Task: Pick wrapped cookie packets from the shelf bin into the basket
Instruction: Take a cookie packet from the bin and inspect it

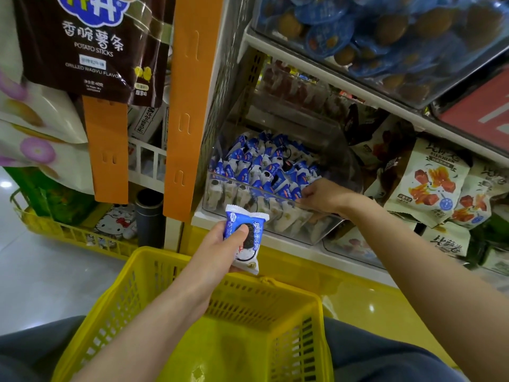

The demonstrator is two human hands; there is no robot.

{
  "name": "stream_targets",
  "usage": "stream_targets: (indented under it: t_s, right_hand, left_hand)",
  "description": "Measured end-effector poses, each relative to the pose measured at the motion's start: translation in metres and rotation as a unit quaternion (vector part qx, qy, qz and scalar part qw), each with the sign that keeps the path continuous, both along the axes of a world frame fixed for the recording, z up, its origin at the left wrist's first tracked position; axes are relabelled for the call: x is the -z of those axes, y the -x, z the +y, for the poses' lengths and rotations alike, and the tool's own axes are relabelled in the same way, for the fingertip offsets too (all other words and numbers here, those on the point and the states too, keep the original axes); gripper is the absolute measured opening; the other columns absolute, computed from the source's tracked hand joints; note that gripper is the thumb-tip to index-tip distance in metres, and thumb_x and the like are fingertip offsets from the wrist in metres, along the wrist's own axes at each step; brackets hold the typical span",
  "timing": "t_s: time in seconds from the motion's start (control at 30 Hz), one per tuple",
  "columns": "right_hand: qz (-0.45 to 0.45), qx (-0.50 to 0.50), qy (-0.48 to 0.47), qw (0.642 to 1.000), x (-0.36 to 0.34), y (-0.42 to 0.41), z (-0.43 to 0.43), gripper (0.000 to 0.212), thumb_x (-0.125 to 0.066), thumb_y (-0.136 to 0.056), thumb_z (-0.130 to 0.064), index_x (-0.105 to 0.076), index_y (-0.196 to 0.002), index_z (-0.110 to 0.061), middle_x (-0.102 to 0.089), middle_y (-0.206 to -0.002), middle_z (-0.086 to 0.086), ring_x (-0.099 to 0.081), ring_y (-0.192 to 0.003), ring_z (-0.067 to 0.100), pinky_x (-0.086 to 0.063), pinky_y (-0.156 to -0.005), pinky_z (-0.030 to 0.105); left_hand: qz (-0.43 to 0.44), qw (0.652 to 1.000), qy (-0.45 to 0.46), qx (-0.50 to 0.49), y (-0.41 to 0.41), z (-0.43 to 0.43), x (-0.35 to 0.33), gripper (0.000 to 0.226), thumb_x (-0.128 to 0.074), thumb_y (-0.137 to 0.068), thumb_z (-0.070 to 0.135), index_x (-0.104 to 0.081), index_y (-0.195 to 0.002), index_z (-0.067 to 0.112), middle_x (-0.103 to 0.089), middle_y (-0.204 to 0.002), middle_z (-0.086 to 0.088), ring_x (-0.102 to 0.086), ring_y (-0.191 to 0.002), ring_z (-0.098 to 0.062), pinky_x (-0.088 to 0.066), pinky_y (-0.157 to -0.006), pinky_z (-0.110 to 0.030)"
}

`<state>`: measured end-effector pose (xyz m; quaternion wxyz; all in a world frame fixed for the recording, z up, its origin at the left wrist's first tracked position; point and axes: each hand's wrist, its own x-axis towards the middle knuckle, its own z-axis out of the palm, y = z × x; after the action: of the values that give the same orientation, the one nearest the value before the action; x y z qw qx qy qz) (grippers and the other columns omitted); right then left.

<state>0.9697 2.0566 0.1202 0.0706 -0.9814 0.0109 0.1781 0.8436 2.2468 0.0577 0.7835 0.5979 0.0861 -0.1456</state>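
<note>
Yellow plastic lattice fills the bottom of the head view. The basket (121,299) sits right below us, mouth up and pushed close to the shelf (352,261), so anything we lift out has only a short way to go.

Our left hand (217,244) is over the basket's far rim and holds one cookie packet (246,238). The thumb lies across the blue-and-white wrapper and the fingers are curled behind it. It pinches the packet near its upper half, so the lower end hangs free towards the basket, which suits letting it fall in. We judge this packet to be on its way in, not yet released.

Our right hand (325,197) reaches over the front wall of the clear bin (220,199) at its right end. Its fingers are bent down into the pile of packets (264,161). Whether they have closed on one we cannot tell, because the knuckles and wrappers hide the fingertips. Working the near edge makes sense, as the packets there lie loose on top and the low, tilted front wall leaves room for the wrist.

Other snack bags (429,183) crowd the shelf just beside the bin on the right, apart from our hands.
</note>
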Motion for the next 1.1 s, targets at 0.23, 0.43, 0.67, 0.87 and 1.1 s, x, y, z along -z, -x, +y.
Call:
stream_targets:
  t_s: [0.23, 0.43, 0.67, 0.87, 1.1]
  right_hand:
    - [-0.126, 0.05, -0.103, 0.985, -0.005, 0.027, 0.009, 0.035, -0.044, -0.097, -0.034, -0.064, -0.105, -0.007, -0.062, -0.091, 0.006, -0.057, -0.076, 0.017, -0.039, -0.058, 0.023]
    - [-0.314, -0.065, -0.295, 0.9, 0.018, 0.093, 0.034, 0.02, -0.052, -0.092, -0.026, -0.057, -0.111, -0.024, -0.056, -0.094, -0.021, -0.053, -0.089, -0.01, -0.04, -0.074, 0.002]
    - [-0.147, 0.021, -0.457, 0.877, 0.055, 0.111, 0.047, 0.005, -0.06, -0.089, -0.019, -0.064, -0.092, -0.02, -0.066, -0.083, -0.006, -0.059, -0.072, 0.001, -0.051, -0.072, 0.026]
    - [-0.082, 0.046, -0.517, 0.851, 0.063, 0.112, 0.044, 0.01, -0.067, -0.083, -0.012, -0.061, -0.08, -0.02, -0.064, -0.075, 0.006, -0.056, -0.069, 0.016, -0.049, -0.065, 0.034]
    - [-0.215, -0.045, -0.418, 0.882, 0.069, 0.118, 0.048, 0.019, -0.071, -0.079, -0.015, -0.061, -0.071, -0.029, -0.062, -0.07, -0.013, -0.056, -0.067, -0.001, -0.044, -0.063, 0.012]
  left_hand:
    - [0.02, 0.999, 0.026, -0.013, -0.002, -0.001, 0.005, 0.008, -0.049, -0.094, 0.027, -0.057, -0.096, 0.027, -0.073, -0.084, 0.005, -0.07, -0.074, -0.009, -0.053, -0.084, -0.035]
    - [-0.017, 1.0, -0.015, 0.0, 0.001, -0.003, 0.008, 0.016, -0.049, -0.094, 0.027, -0.057, -0.108, 0.028, -0.071, -0.101, 0.006, -0.067, -0.091, -0.009, -0.05, -0.085, -0.027]
    - [-0.078, 0.996, -0.042, 0.019, 0.005, -0.007, 0.015, 0.025, -0.05, -0.093, 0.011, -0.054, -0.117, 0.019, -0.067, -0.105, 0.0, -0.063, -0.077, 0.006, -0.045, -0.062, -0.006]
    - [-0.118, 0.989, -0.093, -0.012, 0.002, -0.009, 0.019, 0.018, -0.051, -0.093, 0.019, -0.058, -0.1, 0.004, -0.068, -0.093, -0.013, -0.064, -0.082, -0.01, -0.05, -0.069, -0.019]
    - [-0.078, 0.991, -0.096, -0.043, 0.003, -0.01, 0.029, 0.019, -0.049, -0.094, 0.019, -0.063, -0.089, 0.007, -0.068, -0.084, -0.013, -0.063, -0.077, -0.012, -0.05, -0.065, -0.024]
